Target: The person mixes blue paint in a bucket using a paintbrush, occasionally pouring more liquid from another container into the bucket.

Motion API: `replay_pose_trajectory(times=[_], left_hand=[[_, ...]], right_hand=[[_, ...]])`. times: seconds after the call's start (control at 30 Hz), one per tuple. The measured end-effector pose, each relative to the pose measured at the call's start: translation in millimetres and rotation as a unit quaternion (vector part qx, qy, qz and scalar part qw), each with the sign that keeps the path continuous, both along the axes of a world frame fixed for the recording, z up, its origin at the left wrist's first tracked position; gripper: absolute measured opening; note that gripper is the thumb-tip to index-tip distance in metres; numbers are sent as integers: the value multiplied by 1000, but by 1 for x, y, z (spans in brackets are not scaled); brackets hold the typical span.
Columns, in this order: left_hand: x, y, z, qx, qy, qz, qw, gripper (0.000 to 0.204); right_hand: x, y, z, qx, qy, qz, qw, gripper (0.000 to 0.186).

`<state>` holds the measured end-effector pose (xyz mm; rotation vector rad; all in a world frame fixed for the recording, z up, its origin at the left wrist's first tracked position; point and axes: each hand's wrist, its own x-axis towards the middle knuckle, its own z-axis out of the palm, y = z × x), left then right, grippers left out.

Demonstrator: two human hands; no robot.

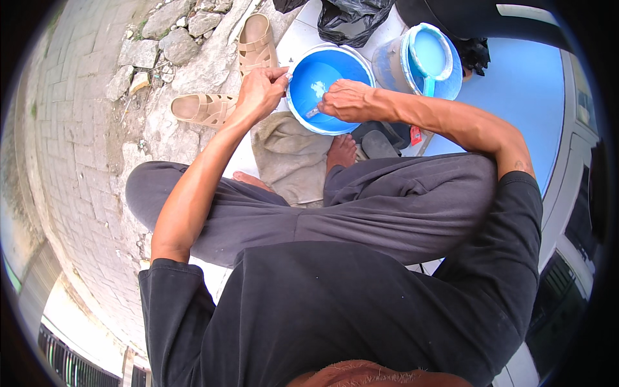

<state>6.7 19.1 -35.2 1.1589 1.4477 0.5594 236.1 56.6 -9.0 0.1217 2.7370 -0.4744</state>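
1. Bucket [340,57] in the head view's upper middle: round, bright blue inside, white-rimmed, a pale patch [318,89] showing within.
2. Its mouth faces upward; being round, it shows no clear long axis.
3. Right hand [348,101], curled over it, pinches a small pale strip [313,112] slanting toward the frame's lower left.
4. Left hand [261,92] has thumb and fingertips together at the left rim; I cannot tell what they pinch.
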Motion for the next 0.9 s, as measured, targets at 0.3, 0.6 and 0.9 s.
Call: replay_pose_trajectory(times=[0.3, 0.6, 0.9], left_hand=[[-3, 0, -4, 5, 15, -14, 1000, 32], [-4, 1, -2, -6, -15, -15, 1000, 34], [-3, 0, -2, 8, 10, -7, 1000, 32]], right_hand=[[-16, 13, 37, 44, -19, -24, 999, 17], [-12, 30, -5, 155, 14, -98, 983, 15], [7, 24, -5, 104, -27, -106, 989, 13]])
